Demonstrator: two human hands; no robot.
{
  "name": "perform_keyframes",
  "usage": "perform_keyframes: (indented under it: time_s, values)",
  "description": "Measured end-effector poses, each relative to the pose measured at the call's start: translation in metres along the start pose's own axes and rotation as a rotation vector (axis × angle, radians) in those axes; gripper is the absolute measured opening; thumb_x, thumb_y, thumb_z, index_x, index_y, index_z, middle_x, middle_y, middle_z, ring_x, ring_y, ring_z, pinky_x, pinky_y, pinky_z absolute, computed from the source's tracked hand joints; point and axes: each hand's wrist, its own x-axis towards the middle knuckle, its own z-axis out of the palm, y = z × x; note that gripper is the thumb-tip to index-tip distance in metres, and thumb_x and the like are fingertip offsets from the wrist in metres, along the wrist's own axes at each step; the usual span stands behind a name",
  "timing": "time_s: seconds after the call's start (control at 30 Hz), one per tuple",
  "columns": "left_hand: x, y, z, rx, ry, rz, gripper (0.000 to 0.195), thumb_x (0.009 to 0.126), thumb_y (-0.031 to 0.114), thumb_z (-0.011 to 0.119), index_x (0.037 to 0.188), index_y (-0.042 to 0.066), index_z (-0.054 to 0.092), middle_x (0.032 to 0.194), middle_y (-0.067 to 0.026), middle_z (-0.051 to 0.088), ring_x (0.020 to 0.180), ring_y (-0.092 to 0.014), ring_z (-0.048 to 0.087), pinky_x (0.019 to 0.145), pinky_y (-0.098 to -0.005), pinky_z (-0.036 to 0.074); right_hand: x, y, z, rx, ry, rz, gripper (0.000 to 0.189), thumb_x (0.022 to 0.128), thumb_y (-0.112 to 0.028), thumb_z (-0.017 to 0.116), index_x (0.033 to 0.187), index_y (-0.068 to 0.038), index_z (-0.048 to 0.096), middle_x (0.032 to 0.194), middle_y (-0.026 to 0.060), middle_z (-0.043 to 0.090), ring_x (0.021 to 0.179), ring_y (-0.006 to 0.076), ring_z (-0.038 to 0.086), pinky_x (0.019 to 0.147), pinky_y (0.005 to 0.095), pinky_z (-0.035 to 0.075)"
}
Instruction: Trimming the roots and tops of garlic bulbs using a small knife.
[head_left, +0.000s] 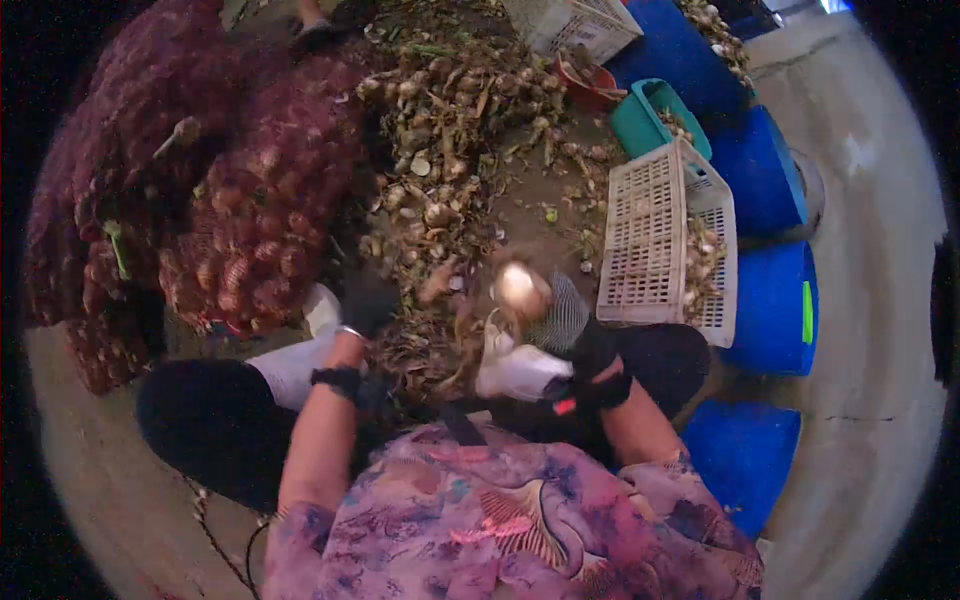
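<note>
My left hand (369, 301), in a dark glove, is over the left edge of the garlic heap; it is blurred, and what its fingers hold cannot be told. To its right, my right hand (571, 319) wears a dark glove with a striped grey part and grips a pale, rounded bulb (523, 291), seemingly garlic, blurred and brightly lit. Dry stalks and husks (420, 356) lie between the hands. Beyond them spreads a heap of garlic bulbs (442, 214) with dried stems and loose skins. My white-shod feet flank the stalks.
Red mesh sacks of bulbs (259, 225) bulge at left. At right stand a white plastic crate (643, 240) on its side with garlic, a teal basket (637, 120), a red container (581, 86) and several blue tubs (772, 307). Another person's hand or foot shows at the top left.
</note>
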Motion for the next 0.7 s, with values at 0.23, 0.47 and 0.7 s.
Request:
perform_keyframes:
  time_s: [0.23, 0.47, 0.7]
  values:
    - [-0.004, 0.069, -0.033, 0.040, 0.070, 0.259, 0.025, 0.080, 0.019, 0.056, 0.104, 0.013, 0.060, 0.104, -0.0159, 0.058, 0.098, -0.031, 0.054, 0.078, -0.0409, 0.045, 0.014, 0.016, -0.026, 0.136, 0.094, 0.370, 0.062, 0.063, -0.017, 0.076, 0.114, -0.005, 0.043, 0.102, 0.0063, 0.053, 0.095, 0.0149, 0.052, 0.083, 0.0293, 0.044]
    - [-0.017, 0.105, -0.069, -0.746, 0.200, 0.127, 0.027, 0.067, 0.012, 0.060, 0.095, 0.012, 0.061, 0.076, -0.0109, 0.060, 0.064, -0.027, 0.056, 0.064, -0.0369, 0.046, 0.026, 0.022, -0.035, -0.366, 0.252, 0.223, 0.061, 0.062, -0.017, 0.075, 0.112, -0.004, 0.043, 0.104, 0.0088, 0.051, 0.092, 0.0218, 0.054, 0.079, 0.0325, 0.045]
    - [-0.025, 0.120, -0.052, -0.545, 0.084, 0.249, 0.017, 0.072, 0.013, 0.057, 0.089, 0.009, 0.059, 0.064, -0.0078, 0.054, 0.052, -0.018, 0.052, 0.048, -0.0326, 0.041, 0.018, 0.008, -0.001, 0.253, 0.456, 0.349, 0.038, 0.076, -0.012, 0.064, 0.108, -0.004, 0.045, 0.099, 0.0071, 0.053, 0.086, 0.0162, 0.056, 0.073, 0.0286, 0.048]
